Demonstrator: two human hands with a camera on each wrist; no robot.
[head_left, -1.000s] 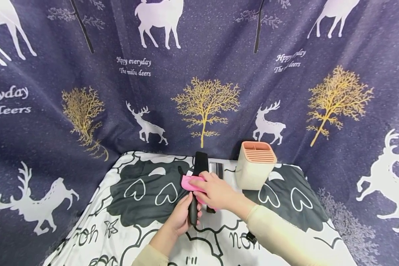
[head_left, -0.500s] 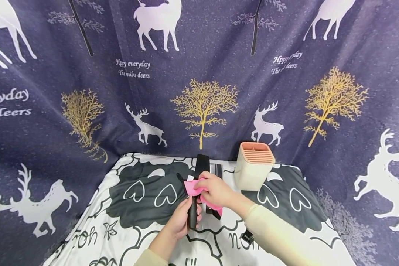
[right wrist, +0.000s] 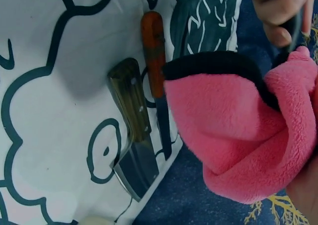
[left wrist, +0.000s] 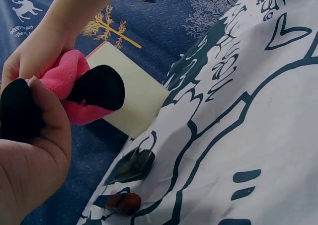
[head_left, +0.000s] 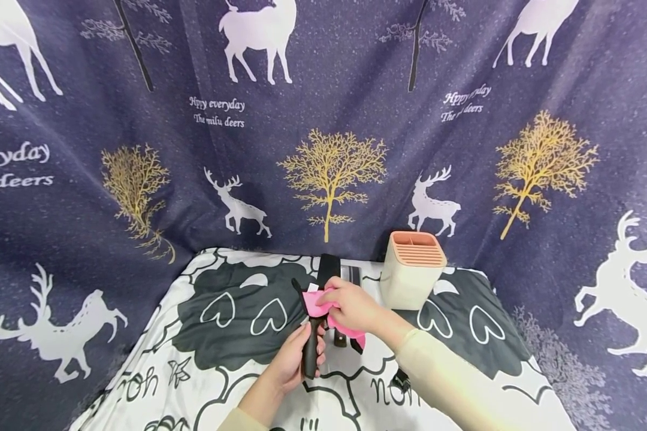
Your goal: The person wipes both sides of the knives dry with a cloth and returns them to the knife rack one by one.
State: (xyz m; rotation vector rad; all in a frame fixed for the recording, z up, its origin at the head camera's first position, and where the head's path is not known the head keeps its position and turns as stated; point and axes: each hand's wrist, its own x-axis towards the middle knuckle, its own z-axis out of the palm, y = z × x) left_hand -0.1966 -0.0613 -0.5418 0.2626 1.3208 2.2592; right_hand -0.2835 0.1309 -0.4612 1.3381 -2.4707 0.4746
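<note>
My left hand (head_left: 293,356) grips the black handle (head_left: 311,354) of a knife, thumb along its upper end. The knife's broad dark blade (head_left: 329,267) points away toward the back of the bed-like surface. A pink cloth (right wrist: 223,125) with black edging is bunched in my right hand (head_left: 353,306), whose fingers pinch it around the blade near the handle. In the right wrist view the cloth covers most of that hand. A white tag (head_left: 313,288) shows at the cloth's far edge.
A cleaver (right wrist: 131,103) with a wooden handle and a slim knife (right wrist: 154,53) with an orange-brown handle lie side by side on the printed sheet (head_left: 205,383). A cream knife block (head_left: 412,278) with a slotted pink top stands back right. Dark deer-print fabric (head_left: 280,197) hangs behind.
The knife and the cloth have shifted slightly toward me and to the right. The loose end of the cloth now hangs further out below my right hand. Both hands keep their hold.
</note>
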